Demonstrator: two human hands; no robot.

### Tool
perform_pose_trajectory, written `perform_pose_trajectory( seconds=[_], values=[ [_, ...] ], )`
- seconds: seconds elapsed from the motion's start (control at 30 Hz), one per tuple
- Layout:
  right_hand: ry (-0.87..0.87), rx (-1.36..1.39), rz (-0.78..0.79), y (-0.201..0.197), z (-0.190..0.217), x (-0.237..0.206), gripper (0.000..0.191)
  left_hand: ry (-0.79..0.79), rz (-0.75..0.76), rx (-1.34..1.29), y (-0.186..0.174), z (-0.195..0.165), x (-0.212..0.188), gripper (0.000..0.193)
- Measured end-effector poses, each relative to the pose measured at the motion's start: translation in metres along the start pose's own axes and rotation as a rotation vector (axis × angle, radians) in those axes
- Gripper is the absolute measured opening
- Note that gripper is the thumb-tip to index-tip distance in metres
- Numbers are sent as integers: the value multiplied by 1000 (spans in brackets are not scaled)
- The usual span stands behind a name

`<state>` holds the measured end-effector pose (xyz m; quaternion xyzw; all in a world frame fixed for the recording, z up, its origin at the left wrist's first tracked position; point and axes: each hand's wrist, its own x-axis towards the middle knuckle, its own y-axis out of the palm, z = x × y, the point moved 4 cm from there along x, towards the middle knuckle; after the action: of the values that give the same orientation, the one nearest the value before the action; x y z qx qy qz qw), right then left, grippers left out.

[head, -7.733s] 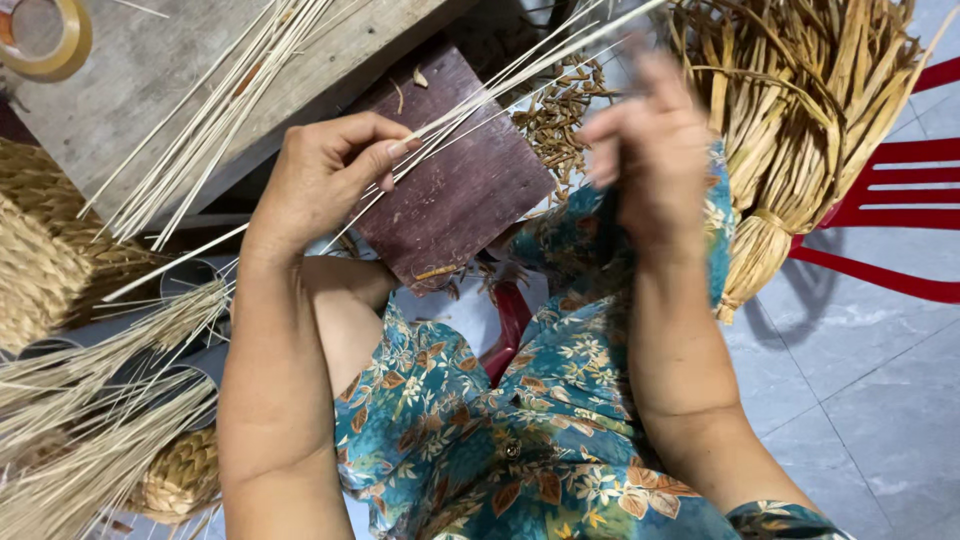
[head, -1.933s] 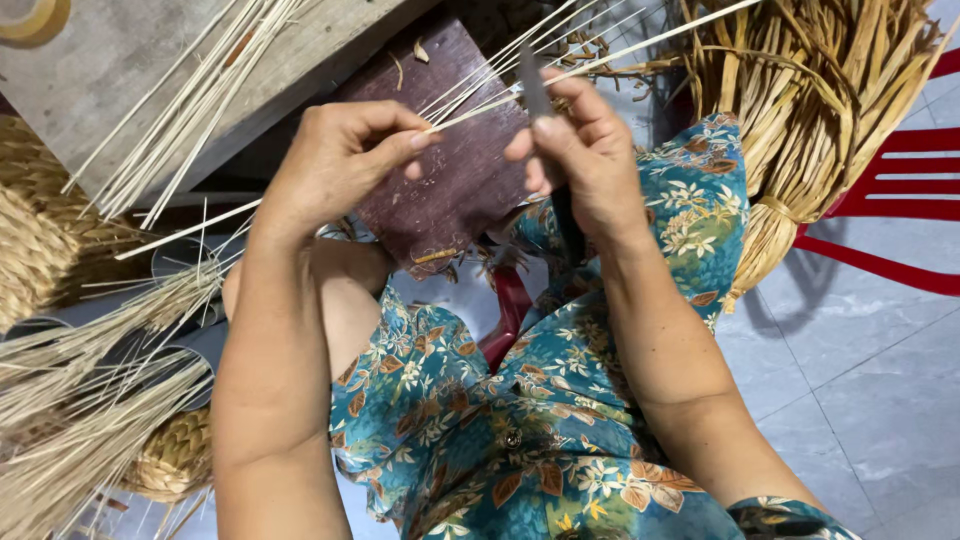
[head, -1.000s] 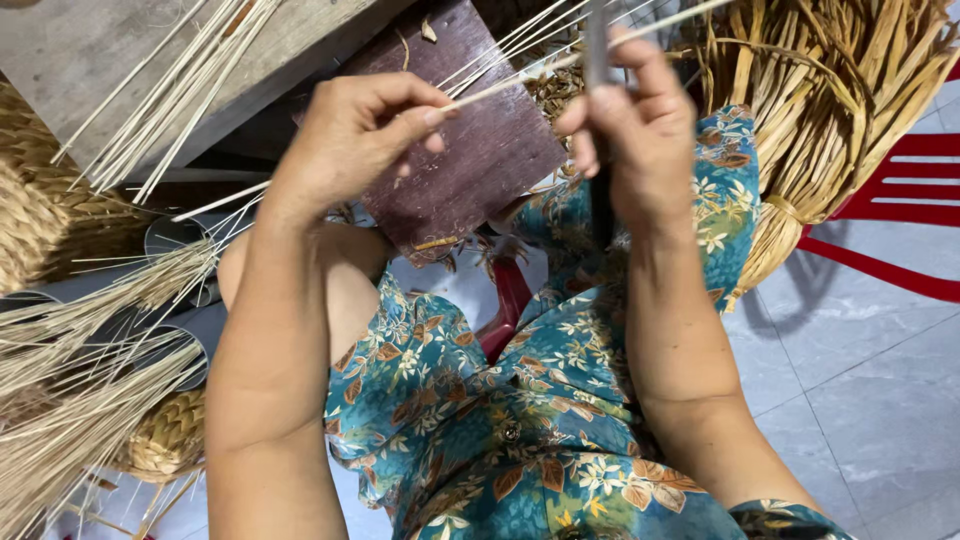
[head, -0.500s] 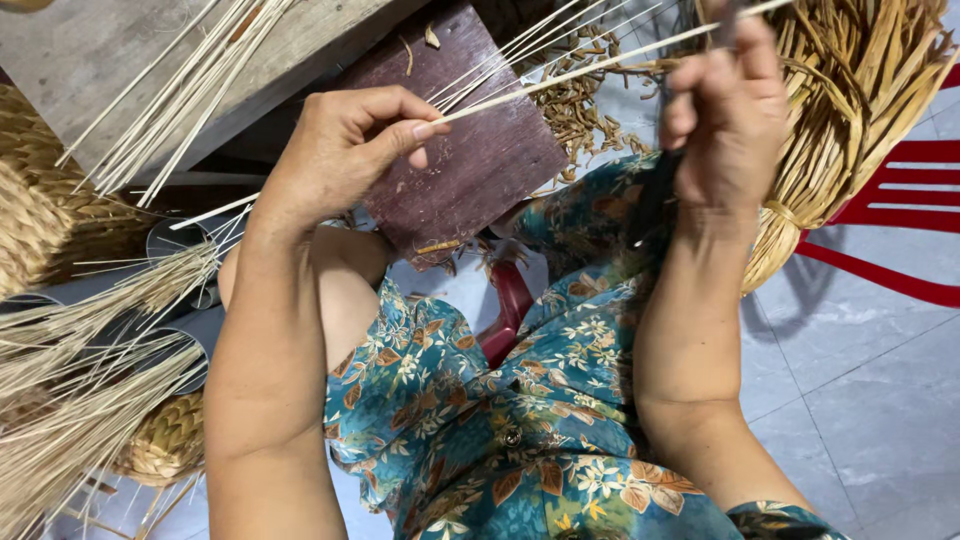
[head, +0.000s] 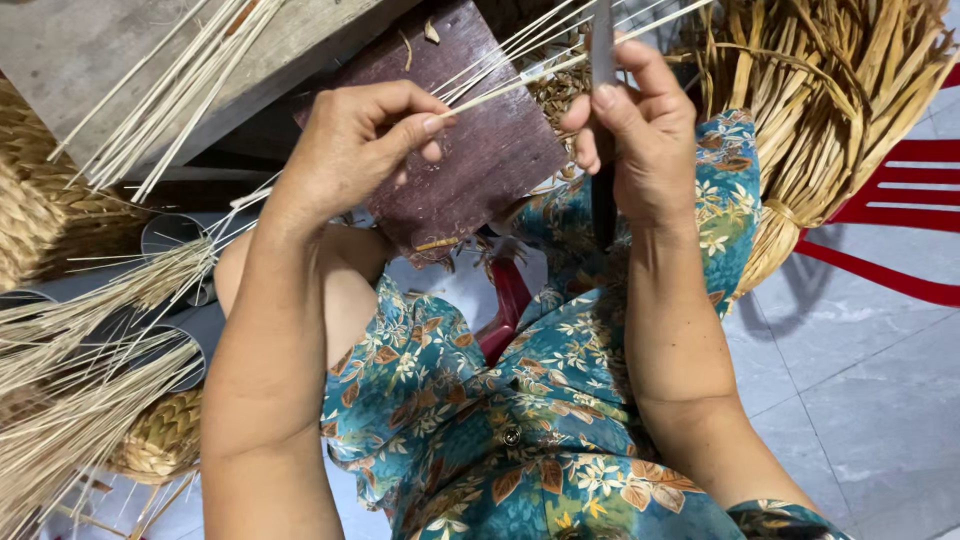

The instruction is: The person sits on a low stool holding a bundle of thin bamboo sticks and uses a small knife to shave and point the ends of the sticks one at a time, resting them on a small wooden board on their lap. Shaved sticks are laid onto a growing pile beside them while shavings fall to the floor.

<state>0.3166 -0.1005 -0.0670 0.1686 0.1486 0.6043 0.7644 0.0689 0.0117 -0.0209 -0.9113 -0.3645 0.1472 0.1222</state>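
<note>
Sitting in your teal floral-print dress (head: 480, 440), you have a big bundle of dried golden-brown reed leaves (head: 830, 110) leaning at the upper right, in front of a red plastic chair (head: 900, 200). At the upper left lies a grey weathered wooden plank (head: 90, 60) with loose pale sticks across it. Over your knees sits a dark reddish-brown square board (head: 480, 150). Your left hand (head: 350, 150) is closed, pinching the near end of a thin pale bamboo splint (head: 520, 80) between thumb and forefinger; the splint runs up and right above the board. Your right hand (head: 640, 130) is clenched around a narrow dark-handled knife (head: 603, 60), its grey blade upright and meeting the splint just beside your thumb.
</note>
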Motion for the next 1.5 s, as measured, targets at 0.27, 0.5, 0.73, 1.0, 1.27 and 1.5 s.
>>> perform_pose_trajectory(
  seconds=[0.27,0.5,0.73,1.0,1.27,1.5],
  values=[
    [137,1,38,29,-34,-11,35,198,-39,38,19,-10,3,14],
    [-131,87,-132,-47,14,-2,20,154,-19,72,4,-5,-3,15],
    [-115,-8,-60,-28,10,-8,35,156,-6,47,14,-3,8,16],
    [-4,-7,-34,-7,1,-1,29,91,-1,57,11,-2,2,17],
    [87,-26,10,19,-19,-10,37,92,11,25,15,-6,1,17],
    [106,-39,19,14,-21,-11,37,100,49,-23,11,-10,-2,18]
  ],
)
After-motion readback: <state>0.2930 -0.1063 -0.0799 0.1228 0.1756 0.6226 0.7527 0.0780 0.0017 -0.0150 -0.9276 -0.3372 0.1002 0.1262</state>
